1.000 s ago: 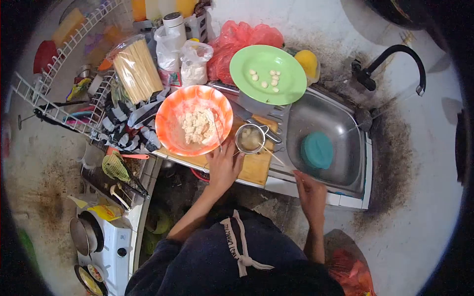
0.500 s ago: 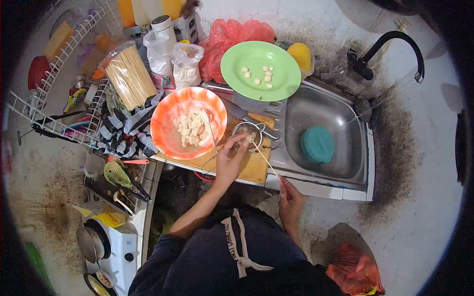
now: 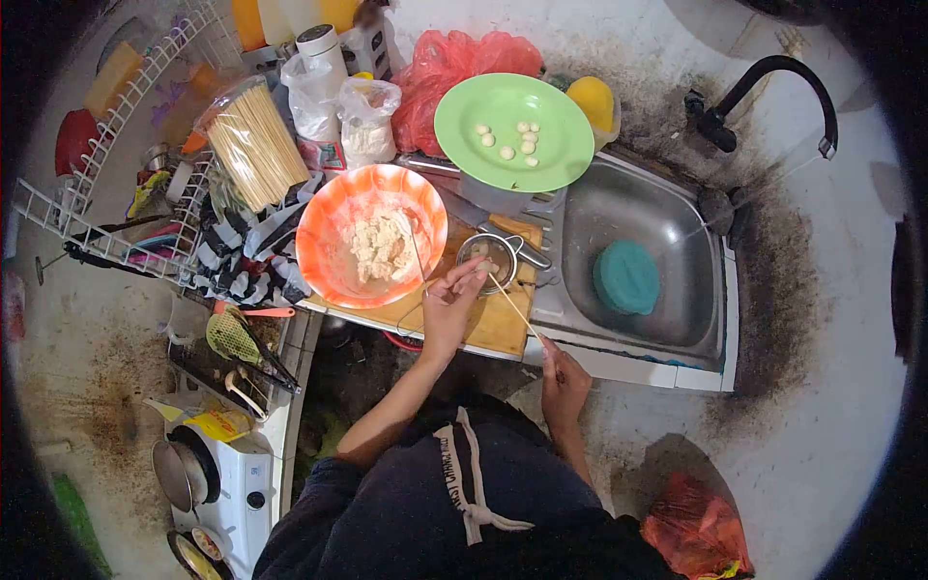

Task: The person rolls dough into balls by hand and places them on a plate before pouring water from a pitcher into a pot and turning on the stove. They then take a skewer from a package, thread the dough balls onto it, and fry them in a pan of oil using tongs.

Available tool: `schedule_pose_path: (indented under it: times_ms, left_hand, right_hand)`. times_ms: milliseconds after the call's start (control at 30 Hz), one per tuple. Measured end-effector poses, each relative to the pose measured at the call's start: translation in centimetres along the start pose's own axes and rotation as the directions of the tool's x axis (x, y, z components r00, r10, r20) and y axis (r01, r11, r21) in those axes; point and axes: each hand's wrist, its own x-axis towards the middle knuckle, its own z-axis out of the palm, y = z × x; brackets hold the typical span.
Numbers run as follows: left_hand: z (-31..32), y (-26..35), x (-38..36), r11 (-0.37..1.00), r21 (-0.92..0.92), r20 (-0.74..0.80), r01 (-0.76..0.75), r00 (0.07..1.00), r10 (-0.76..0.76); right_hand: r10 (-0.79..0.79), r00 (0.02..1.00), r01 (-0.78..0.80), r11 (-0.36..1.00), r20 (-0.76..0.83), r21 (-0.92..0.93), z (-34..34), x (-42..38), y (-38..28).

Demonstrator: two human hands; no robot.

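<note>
My right hand (image 3: 564, 384) is closed around the lower end of a thin wooden skewer (image 3: 518, 313). The skewer slants up and left to the fingertips of my left hand (image 3: 451, 307), which pinch a small pale ball (image 3: 485, 269) at its tip. Just beyond those fingers, a round metal strainer or bowl (image 3: 513, 253) holds pale, wet-looking pieces, partly hidden. Left of my left hand stands an orange-and-white bowl (image 3: 314, 227) with lumpy dough (image 3: 380, 246) and a thin handle leaning in it. Farther back, a green plate (image 3: 464, 145) carries several small white balls.
A wooden board (image 3: 498, 332) lies under the bowls, beside a metal sink (image 3: 667, 208) containing a teal lidded container (image 3: 626, 277). Packed skewers (image 3: 253, 145), bags of white powder (image 3: 367, 126) and a dish rack (image 3: 126, 121) crowd the left. A white stove (image 3: 246, 503) stands lower left.
The view has shifted slightly. My right hand and the skewer have moved a little up, while my left fingers stay pinched at the skewer's tip. Little else differs.
</note>
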Motion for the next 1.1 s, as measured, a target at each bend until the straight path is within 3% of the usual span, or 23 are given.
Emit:
schedule_pose_path:
  times_ms: [267, 433, 633, 867, 933, 1100]
  left_hand:
    - [0.3, -0.2, 0.0, 0.999, 0.032, -0.042, -0.040, 0.998, 0.042]
    - [0.5, -0.1, -0.3, 0.995, 0.053, -0.121, -0.079, 0.989, 0.085]
    - [0.6, -0.3, -0.1, 0.993, 0.017, -0.103, -0.119, 0.987, 0.120]
    - [0.2, -0.7, 0.3, 0.995, 0.034, -0.128, -0.095, 0.987, 0.098]
    - [0.3, -0.5, 0.4, 0.993, 0.001, -0.119, -0.121, 0.986, 0.120]
    - [0.2, -0.7, 0.3, 0.995, 0.026, -0.118, -0.093, 0.988, 0.095]
  right_hand:
    - [-0.016, 1.000, 0.016, 1.000, -0.008, 0.015, 0.4, 0.3, -0.5]
    - [0.160, 0.986, -0.163, 0.985, 0.050, 0.055, 1.0, -0.1, -0.4]
    - [0.222, 0.973, -0.229, 0.962, 0.061, 0.152, 1.1, 0.3, -0.8]
    - [0.199, 0.980, -0.197, 0.965, 0.002, 0.173, 2.2, 1.1, -0.5]
    - [0.081, 0.996, -0.073, 0.979, -0.032, 0.190, 2.9, 1.3, 0.3]
    - [0.134, 0.991, -0.136, 0.955, 0.024, 0.264, 3.0, 1.6, -0.5]
